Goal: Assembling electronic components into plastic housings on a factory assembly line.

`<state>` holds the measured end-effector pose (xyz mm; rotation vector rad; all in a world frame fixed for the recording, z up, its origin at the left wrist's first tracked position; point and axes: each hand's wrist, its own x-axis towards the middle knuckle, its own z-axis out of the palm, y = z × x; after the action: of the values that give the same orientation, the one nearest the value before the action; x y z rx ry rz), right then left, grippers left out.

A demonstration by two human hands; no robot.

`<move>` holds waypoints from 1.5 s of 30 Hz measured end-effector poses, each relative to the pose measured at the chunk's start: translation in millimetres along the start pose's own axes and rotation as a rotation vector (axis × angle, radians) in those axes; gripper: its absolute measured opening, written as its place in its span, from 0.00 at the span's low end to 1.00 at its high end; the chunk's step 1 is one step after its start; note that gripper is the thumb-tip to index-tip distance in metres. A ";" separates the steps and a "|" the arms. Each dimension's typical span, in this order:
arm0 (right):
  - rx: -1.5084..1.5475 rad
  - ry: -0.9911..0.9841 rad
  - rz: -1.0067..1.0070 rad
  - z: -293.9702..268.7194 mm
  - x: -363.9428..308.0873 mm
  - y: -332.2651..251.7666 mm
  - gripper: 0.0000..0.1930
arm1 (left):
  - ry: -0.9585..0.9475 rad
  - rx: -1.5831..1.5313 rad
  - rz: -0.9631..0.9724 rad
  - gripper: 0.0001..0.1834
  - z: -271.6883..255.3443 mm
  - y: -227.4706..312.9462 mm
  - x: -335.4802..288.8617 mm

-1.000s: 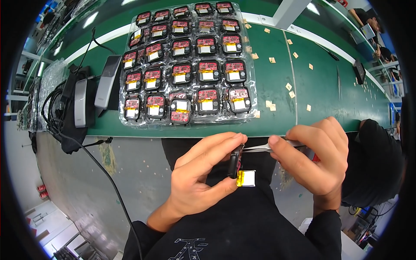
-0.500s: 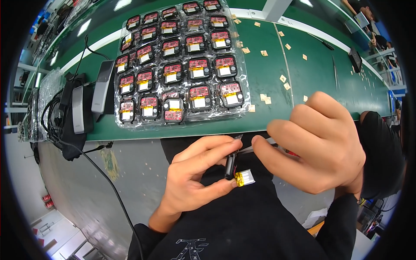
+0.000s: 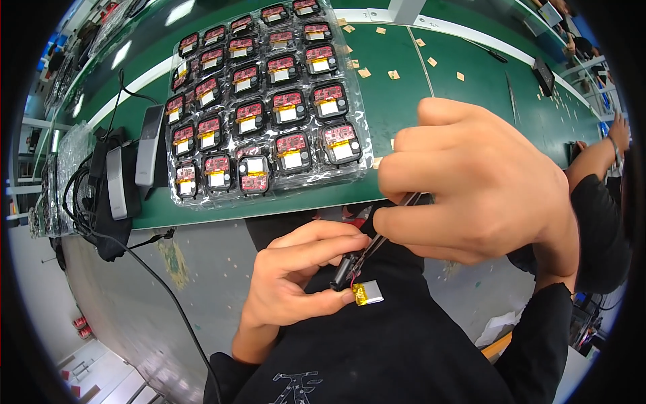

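Between the thumb and fingers of my left hand (image 3: 286,279), a small black device housing (image 3: 343,269) is held on edge above my lap. A small silver battery (image 3: 370,293) with yellow tape hangs beside it on a thin red wire, close to my thumb tip. My right hand (image 3: 478,182) is closed around metal tweezers (image 3: 381,237). They slant down to the housing's side, where their tips meet it or come very near; exact contact cannot be made out. The inside of the housing is mostly turned from view.
Ahead on the green table (image 3: 431,135) lies a clear plastic tray (image 3: 367,145) of several black housings with red circuit boards. Grey boxy devices (image 3: 149,145) and black cables (image 3: 84,195) are at left. Small tan squares (image 3: 364,73) dot the table. A person's arm (image 3: 595,158) is at right.
My right hand has moved left and turned, bringing the tweezers down to the housing. The housing and battery have shifted slightly left and tilted. The whole view has shifted a little.
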<state>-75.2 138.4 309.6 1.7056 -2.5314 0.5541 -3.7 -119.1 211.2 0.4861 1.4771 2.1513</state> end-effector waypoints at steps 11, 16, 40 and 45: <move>-0.235 0.011 -0.014 1.1 -11.9 -22.7 0.17 | 0.037 0.084 0.081 0.33 3.1 -6.2 1.1; -0.285 0.029 0.001 8.5 -14.4 -26.4 0.17 | 0.014 0.149 0.066 0.33 0.8 -5.2 0.9; -0.157 0.092 -0.086 13.4 -10.6 -13.1 0.11 | -0.073 -0.298 -0.063 0.39 -11.2 -19.9 0.8; -0.160 0.018 -0.129 4.3 -0.5 -16.6 0.10 | -0.120 -0.367 -0.057 0.41 -11.5 -27.5 -0.7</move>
<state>-59.2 132.0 309.9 1.7806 -2.3599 0.3472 -4.1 -120.0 181.4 0.4256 0.9897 2.2372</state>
